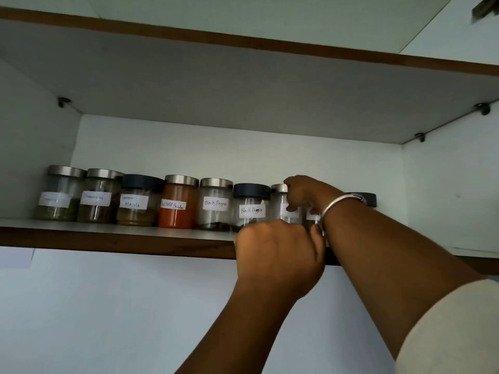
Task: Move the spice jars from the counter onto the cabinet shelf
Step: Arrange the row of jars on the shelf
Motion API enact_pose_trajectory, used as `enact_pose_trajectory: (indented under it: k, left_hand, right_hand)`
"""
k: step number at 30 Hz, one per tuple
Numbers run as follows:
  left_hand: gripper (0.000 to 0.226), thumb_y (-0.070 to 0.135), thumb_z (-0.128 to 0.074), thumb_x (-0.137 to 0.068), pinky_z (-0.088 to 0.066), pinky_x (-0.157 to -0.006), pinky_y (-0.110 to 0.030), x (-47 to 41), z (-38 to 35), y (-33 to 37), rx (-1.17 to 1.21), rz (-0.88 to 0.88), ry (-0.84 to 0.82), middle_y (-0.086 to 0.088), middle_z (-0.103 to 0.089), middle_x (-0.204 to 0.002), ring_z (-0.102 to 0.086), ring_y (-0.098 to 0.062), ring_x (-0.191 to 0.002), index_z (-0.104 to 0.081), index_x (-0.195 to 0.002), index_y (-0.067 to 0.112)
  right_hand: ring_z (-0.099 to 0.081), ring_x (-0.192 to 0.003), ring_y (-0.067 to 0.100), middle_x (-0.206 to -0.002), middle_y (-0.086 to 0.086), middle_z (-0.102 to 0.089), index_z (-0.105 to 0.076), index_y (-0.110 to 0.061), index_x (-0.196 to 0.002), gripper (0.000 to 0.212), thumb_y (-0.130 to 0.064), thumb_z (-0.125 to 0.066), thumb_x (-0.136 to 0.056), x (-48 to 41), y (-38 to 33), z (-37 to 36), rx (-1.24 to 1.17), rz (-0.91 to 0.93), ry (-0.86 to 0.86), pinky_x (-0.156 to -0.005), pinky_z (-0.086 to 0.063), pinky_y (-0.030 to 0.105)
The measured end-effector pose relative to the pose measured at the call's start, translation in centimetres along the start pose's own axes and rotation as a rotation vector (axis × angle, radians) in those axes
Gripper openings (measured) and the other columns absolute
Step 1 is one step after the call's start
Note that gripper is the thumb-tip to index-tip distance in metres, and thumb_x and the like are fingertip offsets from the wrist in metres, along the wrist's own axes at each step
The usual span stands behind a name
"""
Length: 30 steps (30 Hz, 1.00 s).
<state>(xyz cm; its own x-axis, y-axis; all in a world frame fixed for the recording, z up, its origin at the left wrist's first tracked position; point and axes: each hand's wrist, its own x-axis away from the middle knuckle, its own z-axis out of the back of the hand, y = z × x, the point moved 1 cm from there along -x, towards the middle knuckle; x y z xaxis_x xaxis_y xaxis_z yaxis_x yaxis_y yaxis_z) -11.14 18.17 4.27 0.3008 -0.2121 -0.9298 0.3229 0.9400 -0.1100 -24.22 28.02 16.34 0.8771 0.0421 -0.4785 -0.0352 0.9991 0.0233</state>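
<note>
Head view, biggest thing first: what is it?
— A white cabinet (445, 184), seen from below, with an upper board (216, 85) overhead and the brown-edged cabinet shelf (108, 238) beneath it.
— Where are the spice jars (175, 202)?
— Upright in one row on that shelf, side by side, each with a white label. Some lids are steel and some are dark. One jar is filled with orange powder, and two read "Black Pepper".
— And the arms?
— The right one, in a pale sleeve (445, 327), crosses up to the row's right part. A dark-lidded jar (367, 198) shows behind its wrist.
— The hands?
— The right hand (305, 195) has its fingers curled round the top of a steel-lidded jar (279, 197) that stands on the shelf. The left hand (280, 255) is at the shelf's front edge with its back toward the camera and its fingers curled. Whether it holds anything I cannot tell.
— Smallest?
— A silver bangle (340, 202) on the right wrist.
</note>
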Motion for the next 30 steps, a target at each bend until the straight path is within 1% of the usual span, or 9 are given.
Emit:
enact_pose_trajectory:
  k: [3,6,9,16,19,22,24,27,30]
  left_hand:
    - [0.050,0.043,-0.022,-0.094,-0.027,-0.048,-0.023,-0.1,-0.7,-0.1,0.004,-0.023,-0.002,0.001,-0.035,-0.048,-0.035,-0.016,-0.042,-0.040,-0.055,0.018]
    - [0.052,0.045,-0.018,-0.095,-0.033,-0.051,-0.024,-0.3,-0.9,-0.1,0.011,-0.027,0.010,0.001,-0.040,-0.052,-0.040,-0.017,-0.046,-0.039,-0.057,0.017]
    - [0.055,0.048,-0.015,-0.095,-0.035,-0.053,-0.024,-0.7,-1.1,0.8,0.001,-0.040,-0.004,0.000,-0.042,-0.052,-0.044,-0.016,-0.047,-0.041,-0.056,0.017]
    - [0.054,0.044,-0.019,-0.097,-0.019,-0.045,-0.022,-1.5,-2.0,5.7,0.034,-0.100,-0.013,0.000,-0.035,-0.047,-0.033,-0.014,-0.040,-0.032,-0.052,0.017]
    - [0.053,0.044,-0.018,-0.096,-0.023,-0.046,-0.021,-1.5,-2.1,5.8,0.022,-0.078,-0.003,0.001,-0.035,-0.047,-0.033,-0.014,-0.040,-0.031,-0.052,0.017]
    - [0.052,0.044,-0.017,-0.095,-0.021,-0.046,-0.020,-1.4,-2.0,5.9,0.012,-0.069,0.016,0.002,-0.034,-0.047,-0.032,-0.013,-0.040,-0.030,-0.053,0.017]
    - [0.051,0.044,-0.016,-0.095,-0.020,-0.046,-0.020,-1.4,-2.1,5.9,0.000,-0.071,0.026,0.004,-0.033,-0.047,-0.031,-0.012,-0.040,-0.030,-0.054,0.018]
    - [0.051,0.044,-0.013,-0.095,-0.020,-0.046,-0.020,-1.2,-2.3,5.9,-0.012,-0.067,0.040,0.004,-0.034,-0.047,-0.032,-0.011,-0.041,-0.038,-0.058,0.018]
    - [0.052,0.045,-0.012,-0.095,-0.025,-0.048,-0.021,-1.2,-2.5,5.8,-0.013,-0.059,0.045,0.004,-0.036,-0.049,-0.034,-0.011,-0.043,-0.042,-0.061,0.019]
  right_hand:
    - [-0.044,-0.128,0.030,-0.147,0.014,-0.035,-0.033,-0.006,-0.143,0.061,-0.007,-0.058,-0.087,0.0,1.7,0.4,-0.120,-0.036,0.134,-0.076,-0.047,0.025]
    - [-0.039,-0.131,0.029,-0.145,0.011,-0.038,-0.037,-0.011,-0.139,0.056,-0.008,-0.055,-0.086,0.3,4.9,0.8,-0.094,-0.160,0.256,-0.104,-0.038,0.037]
    - [-0.035,-0.134,0.031,-0.148,0.014,-0.034,-0.033,-0.005,-0.142,0.059,-0.006,-0.056,-0.087,0.8,7.2,0.4,-0.101,-0.212,0.181,-0.108,-0.034,0.037]
    - [-0.055,-0.112,0.032,-0.135,0.020,-0.047,-0.039,-0.002,-0.137,0.055,-0.001,-0.059,-0.086,1.5,8.2,0.1,-0.310,-0.094,0.033,-0.090,-0.049,0.036]
    - [-0.044,-0.128,0.031,-0.146,0.014,-0.037,-0.030,-0.009,-0.144,0.066,0.000,-0.057,-0.085,1.2,10.1,0.2,-0.359,-0.091,0.147,-0.074,-0.046,0.022]
    - [-0.042,-0.129,0.028,-0.145,0.010,-0.040,-0.035,-0.014,-0.142,0.064,-0.005,-0.059,-0.083,0.9,12.0,0.5,-0.310,-0.111,0.324,-0.096,-0.042,0.030]
    - [-0.040,-0.131,0.025,-0.146,0.007,-0.040,-0.039,-0.018,-0.140,0.063,-0.013,-0.064,-0.083,0.8,11.7,0.3,-0.255,-0.017,0.291,-0.104,-0.034,0.030]
    - [-0.043,-0.128,0.023,-0.142,0.004,-0.046,-0.045,-0.018,-0.136,0.058,-0.028,-0.067,-0.084,0.6,9.8,-0.3,-0.100,0.139,0.187,-0.102,-0.033,0.029]
    - [-0.050,-0.117,0.025,-0.128,0.006,-0.055,-0.050,-0.014,-0.125,0.049,-0.031,-0.067,-0.083,0.0,9.0,-0.2,-0.031,0.130,0.205,-0.091,-0.040,0.029]
